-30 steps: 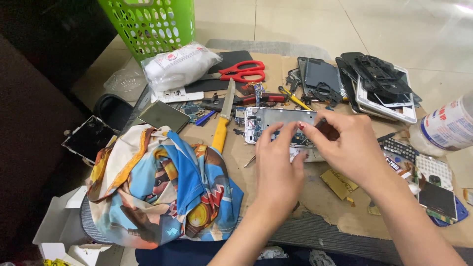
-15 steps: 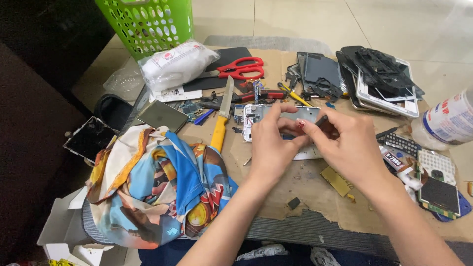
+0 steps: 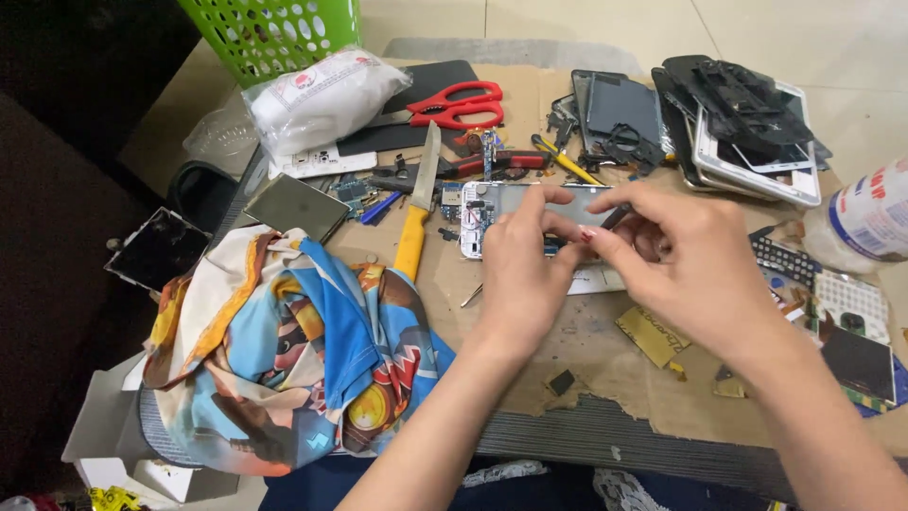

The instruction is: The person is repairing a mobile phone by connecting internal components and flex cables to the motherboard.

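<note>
Both hands stay pinched on the opened phone [image 3: 511, 213] at the frame's centre: the left hand [image 3: 520, 274] grips its near edge, while the right hand [image 3: 690, 260] has lifted slightly, fingertips together above it.

A dismantled phone [image 3: 515, 220] is lying flat on the brown cardboard, long side running left to right, and both hands are covering much of it. Its back is off: at the left end a white frame is showing, with bare circuit parts and small metal pieces exposed. Along the top edge a grey, glossy panel is catching the light. The right end and the lower edge are hiding under the fingers.
</note>
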